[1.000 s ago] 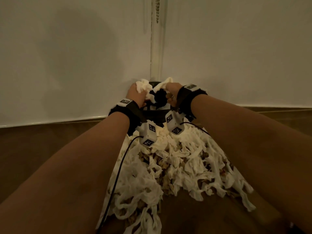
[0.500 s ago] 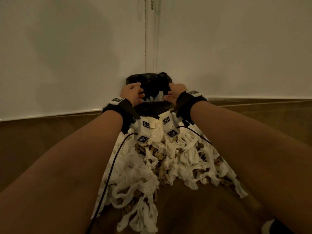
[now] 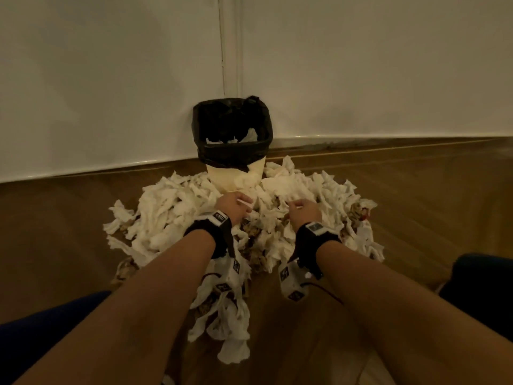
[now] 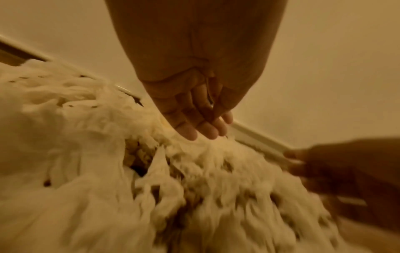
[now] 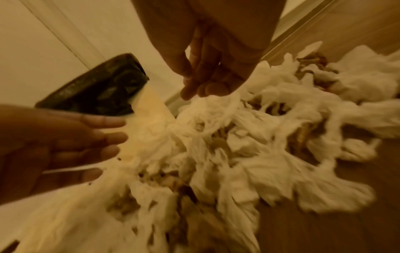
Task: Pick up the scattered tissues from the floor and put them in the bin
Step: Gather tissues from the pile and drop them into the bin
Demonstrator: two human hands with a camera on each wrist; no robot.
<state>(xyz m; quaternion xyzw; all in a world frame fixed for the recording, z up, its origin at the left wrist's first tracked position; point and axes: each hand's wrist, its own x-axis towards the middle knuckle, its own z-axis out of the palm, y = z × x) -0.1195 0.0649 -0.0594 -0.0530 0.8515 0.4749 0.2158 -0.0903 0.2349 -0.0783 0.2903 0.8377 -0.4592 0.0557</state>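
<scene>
Dark blue trouser legs [image 3: 41, 343] down at both bottom corners, kneeling by the look of it. Two bare forearms reaching out over a wooden floor [image 3: 416, 195], each with a black wrist strap [image 3: 213, 234] and a white tagged camera block [image 3: 291, 282] hanging under it. Huge heap of torn white tissues [image 3: 172, 212] piled on the floor, brownish scraps mixed in, spread right up against the base of the bin. Left hand [image 3: 234, 205] low over the pile, fingers [image 4: 190, 133] straight and relaxed, tips just at the tissue, gripping nothing. Right hand [image 3: 304, 211] just beside it, also loose, fingers [image 5: 203, 85] hanging down over the heap, nothing pinched as far as the wrist view showed (pretty blurry though). Beyond the hands, cream-coloured bin [image 3: 236, 173] with a black bin liner [image 3: 233, 126] folded over the rim, a few white tissues already inside. Bin tucked into the corner against white walls [image 3: 111, 79], white skirting along the bottom.
</scene>
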